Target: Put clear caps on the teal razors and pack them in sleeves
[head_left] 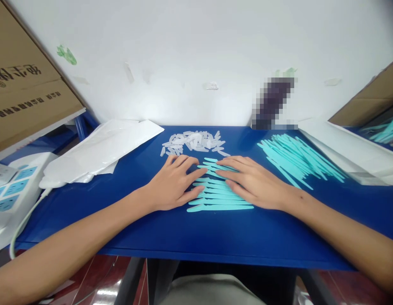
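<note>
A row of slim teal eyebrow razors (220, 196) lies side by side on the blue table, their narrow ends pointing left. My left hand (172, 180) rests at the left side of the row, fingers spread, with the fingertips and thumb touching the narrow ends. From the right, my right hand (252, 180) lies over the handles, its fingers stretched out and partly covering the upper razors. Neither hand grips anything. Just beyond the left hand is a loose heap of small translucent white caps (196, 140).
A bigger pile of teal razors (299, 159) lies at the right. White plastic bags (101, 146) and a power strip (21, 190) are on the left, below a cardboard box (31, 80). Another box (371, 97) stands at the right, near white sheeting (345, 146). A white wall (183, 51) closes the back.
</note>
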A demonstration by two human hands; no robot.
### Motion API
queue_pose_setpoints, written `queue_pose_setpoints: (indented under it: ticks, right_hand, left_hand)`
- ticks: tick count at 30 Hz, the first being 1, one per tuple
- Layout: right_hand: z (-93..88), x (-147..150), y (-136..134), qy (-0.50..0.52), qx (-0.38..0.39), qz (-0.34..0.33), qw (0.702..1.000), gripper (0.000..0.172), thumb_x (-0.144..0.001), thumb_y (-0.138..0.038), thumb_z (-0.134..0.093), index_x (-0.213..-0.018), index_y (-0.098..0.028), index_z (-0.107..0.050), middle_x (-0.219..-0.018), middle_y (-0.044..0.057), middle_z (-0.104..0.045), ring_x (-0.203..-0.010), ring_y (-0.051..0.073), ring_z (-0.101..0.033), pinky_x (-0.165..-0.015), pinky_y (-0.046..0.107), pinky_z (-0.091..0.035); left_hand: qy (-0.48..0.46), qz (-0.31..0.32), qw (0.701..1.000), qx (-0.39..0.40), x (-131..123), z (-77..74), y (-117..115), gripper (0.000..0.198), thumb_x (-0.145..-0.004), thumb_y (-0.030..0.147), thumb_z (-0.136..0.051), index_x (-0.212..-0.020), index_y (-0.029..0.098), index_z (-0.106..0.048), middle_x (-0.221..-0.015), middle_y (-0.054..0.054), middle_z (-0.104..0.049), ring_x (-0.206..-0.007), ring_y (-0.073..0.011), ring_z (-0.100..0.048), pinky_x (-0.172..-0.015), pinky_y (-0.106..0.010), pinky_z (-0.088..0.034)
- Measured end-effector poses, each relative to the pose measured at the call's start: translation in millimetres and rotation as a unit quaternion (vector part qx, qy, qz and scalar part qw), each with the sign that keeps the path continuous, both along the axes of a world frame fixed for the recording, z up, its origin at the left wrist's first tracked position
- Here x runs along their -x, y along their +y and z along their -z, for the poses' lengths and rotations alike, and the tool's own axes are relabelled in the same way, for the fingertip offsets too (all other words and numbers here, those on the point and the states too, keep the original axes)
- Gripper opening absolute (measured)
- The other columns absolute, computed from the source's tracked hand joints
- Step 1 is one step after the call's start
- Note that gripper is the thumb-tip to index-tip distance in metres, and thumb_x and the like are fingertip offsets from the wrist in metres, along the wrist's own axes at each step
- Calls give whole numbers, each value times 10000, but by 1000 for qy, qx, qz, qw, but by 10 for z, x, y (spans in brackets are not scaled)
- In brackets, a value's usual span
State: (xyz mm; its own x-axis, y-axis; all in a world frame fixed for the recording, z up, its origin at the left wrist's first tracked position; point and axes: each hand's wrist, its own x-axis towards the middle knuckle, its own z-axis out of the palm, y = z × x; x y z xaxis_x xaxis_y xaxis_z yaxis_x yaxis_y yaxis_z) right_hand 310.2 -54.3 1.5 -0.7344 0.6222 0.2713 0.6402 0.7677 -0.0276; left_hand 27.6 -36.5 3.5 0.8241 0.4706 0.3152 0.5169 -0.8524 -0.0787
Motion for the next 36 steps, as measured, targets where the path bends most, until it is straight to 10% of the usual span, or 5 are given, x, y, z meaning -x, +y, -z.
queue_pose_setpoints:
  ticks: [13,19,22,28,36]
  right_hand:
    - [78,-8,49,8,-8,64,998,455,-1068,-335,-405,-1368,-96,-649,-1395,176,-650,-1313,342,-571,-1054,559,-491]
    - [54,-7,35,33,-5,33,999,414,-1060,-328,-443,-1354,-147,-670,-1373,150,-677,-1316,323,-587,-1067,537,-497]
    - [36,8,14,36,-1,27,999,404,-1057,-327,-451,-1359,-166,-666,-1382,143,-672,-1284,310,-618,-1060,527,-511]
    - [29,-34,43,17,2,23,1000,390,-1066,-259,-395,-1278,-133,-698,-1308,140,-714,-1198,289,-668,-988,480,-564]
    - [58,-180,167,16,-30,81,996,399,-951,-89,-428,-1149,-200,-757,-1172,69,-780,-1035,263,-728,-773,393,-602]
  left_hand:
    - [-15,-2,1000,-3,1,7,10,478,-1086,458,-386,-1368,140,-605,-1276,-176,-615,-1111,-312,-579,-900,-454,-409]
    - [-111,-13,993,25,-27,-84,-29,486,-1054,300,-395,-602,176,-525,-600,-19,-537,-637,-167,-483,-724,-392,-352]
    - [-131,-48,987,75,28,-106,58,419,-1034,286,-391,-644,190,-509,-492,33,-433,-496,-132,-386,-634,-346,-359]
    - [-39,-134,990,5,255,-42,403,398,-1024,392,-455,-1281,136,-619,-1166,-162,-655,-948,-279,-628,-808,-415,-490]
    - [31,-78,994,71,163,53,476,522,-1082,415,-371,-1542,182,-454,-1628,-157,-413,-1534,-406,-278,-1163,-664,-234]
